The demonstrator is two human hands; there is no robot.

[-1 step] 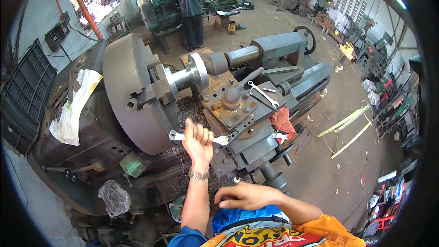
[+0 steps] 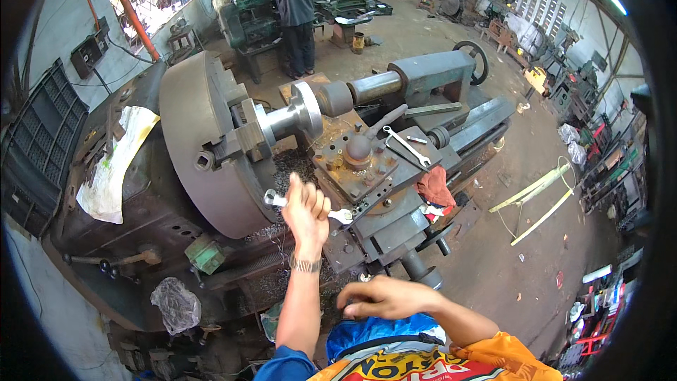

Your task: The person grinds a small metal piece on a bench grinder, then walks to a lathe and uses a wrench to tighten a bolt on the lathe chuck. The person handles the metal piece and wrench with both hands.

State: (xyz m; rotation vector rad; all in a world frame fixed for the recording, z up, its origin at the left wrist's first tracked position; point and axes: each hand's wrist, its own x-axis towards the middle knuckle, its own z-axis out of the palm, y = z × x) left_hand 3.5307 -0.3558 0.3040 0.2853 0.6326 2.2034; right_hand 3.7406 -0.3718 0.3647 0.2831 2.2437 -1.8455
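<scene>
My left hand [image 2: 307, 217] is closed round the middle of a silver spanner [image 2: 341, 216], whose two ends stick out on either side of the fist. One end points toward the large lathe chuck [image 2: 201, 144]; the other lies by the edge of the carriage, and I cannot tell whether it touches anything. A shiny flanged metal workpiece [image 2: 305, 109] sits between the chuck jaws and the tailstock [image 2: 430, 74]. My right hand [image 2: 386, 298] hovers before my body, fingers loosely bent and apart, with nothing seen in it. Just beyond the spanner stands the tool post [image 2: 358, 152] with its lever.
A second spanner [image 2: 407, 146] rests on the carriage, near a red rag [image 2: 436, 185]. Metal chips [image 2: 293, 166] lie below the workpiece. Paper [image 2: 116, 169] covers part of the headstock. A co-worker [image 2: 289, 14] stands at another machine behind.
The spanner's chuck-side end has risen and shifted slightly right with my left hand. My right hand has moved a little up and to the right.
</scene>
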